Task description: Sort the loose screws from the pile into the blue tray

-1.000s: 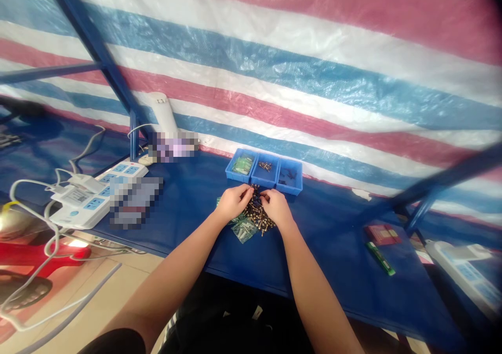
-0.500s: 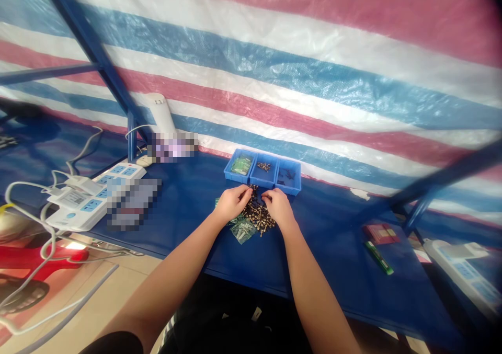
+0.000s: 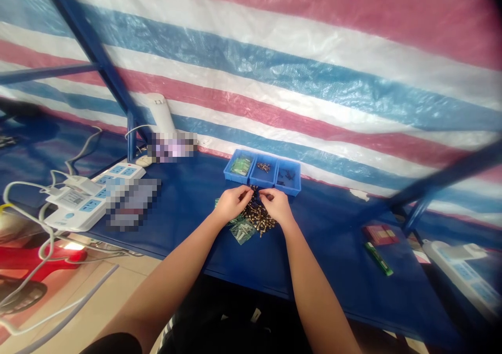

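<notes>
A heap of small brass-coloured and dark metal parts [image 3: 261, 218] lies on the blue table. My left hand [image 3: 234, 203] is over its left far edge, thumb and fingers pinched together. On the other side, my right hand [image 3: 276, 205] is closed the same way, its fingertips close to those of the left. Whatever sits between the fingertips is too small to make out. Small clear green-tinted bags [image 3: 242, 230] with silvery pieces lie against the heap's near left side. Just beyond my hands stand three joined blue bins: the left bin [image 3: 231, 176] holds green-tinted bags, the middle bin [image 3: 262, 179] brass-coloured pieces, the right bin [image 3: 288, 186] dark pieces.
At left, a white power strip [image 3: 84, 210] with cables lies beside a blurred-out flat object [image 3: 133, 202]. A red box [image 3: 380, 234] and a green packet [image 3: 378, 259] lie at right. Blue frame posts [image 3: 78, 35] and a striped plastic sheet [image 3: 274, 71] stand behind the table.
My right hand has shifted slightly left, bringing its fingertips nearer to my left hand. The left hand has barely moved; the bins and heap look the same.
</notes>
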Motion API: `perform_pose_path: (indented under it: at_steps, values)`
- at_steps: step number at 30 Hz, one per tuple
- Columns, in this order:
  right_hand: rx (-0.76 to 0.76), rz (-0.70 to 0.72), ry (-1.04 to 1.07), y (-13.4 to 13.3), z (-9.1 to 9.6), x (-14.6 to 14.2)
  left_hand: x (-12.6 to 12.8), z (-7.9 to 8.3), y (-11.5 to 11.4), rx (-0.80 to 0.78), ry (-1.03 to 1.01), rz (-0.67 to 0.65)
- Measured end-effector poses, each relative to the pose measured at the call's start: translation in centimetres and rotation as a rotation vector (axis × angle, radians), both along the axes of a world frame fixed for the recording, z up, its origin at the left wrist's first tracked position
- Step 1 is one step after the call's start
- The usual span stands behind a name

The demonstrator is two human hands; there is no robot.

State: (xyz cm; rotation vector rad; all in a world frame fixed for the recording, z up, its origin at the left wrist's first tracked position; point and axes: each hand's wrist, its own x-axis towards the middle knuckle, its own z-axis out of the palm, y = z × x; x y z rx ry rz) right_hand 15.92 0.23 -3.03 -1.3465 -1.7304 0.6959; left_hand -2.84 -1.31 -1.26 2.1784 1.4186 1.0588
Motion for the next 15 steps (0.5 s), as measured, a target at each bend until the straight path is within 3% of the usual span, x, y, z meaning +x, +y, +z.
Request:
perform_pose_path:
  at_steps: [7,15]
  values:
    - [-0.056,0.078,0.405,-0.2,1.0,-0.6,0.1,-0.5,0.3,-0.029,-0.045,-0.019]
    - [-0.122,0.175,0.537,-0.6,1.3,-1.3,-0.1,-0.8,0.3,-0.027,-0.057,-0.053]
